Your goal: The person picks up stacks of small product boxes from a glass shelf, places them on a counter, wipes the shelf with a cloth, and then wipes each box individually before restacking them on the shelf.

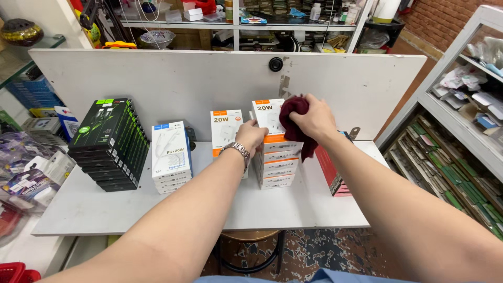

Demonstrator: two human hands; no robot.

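- My right hand (314,119) is bunched around a dark red cloth (294,121), pressing it against the front of the top white-and-orange box (266,116) at centre frame.
- My left hand (250,135) is closed lightly on the left side of that same stack of white-and-orange boxes (275,165), fingers curled on the edge, a metal watch (237,150) on the wrist.
- The stack sits on the white bench (157,207), leaning back toward the white back panel (157,84).
- The cloth looks soft and limp; it hangs below my fist, so I judge it needs a full-palm grip.
- The boxes look light, stiff cardboard with a glossy, slippery finish; I would say they slide off each other easily, so holding the stack by its side edges seems safest.
- Just left stands a single white-and-orange box (225,131), then a pile of white-and-blue boxes (170,157).
- Further left, a slanted pile of black-and-green boxes (110,144).
- Right of the stack, red flat boxes (332,175) stand on edge, partly behind my right forearm.
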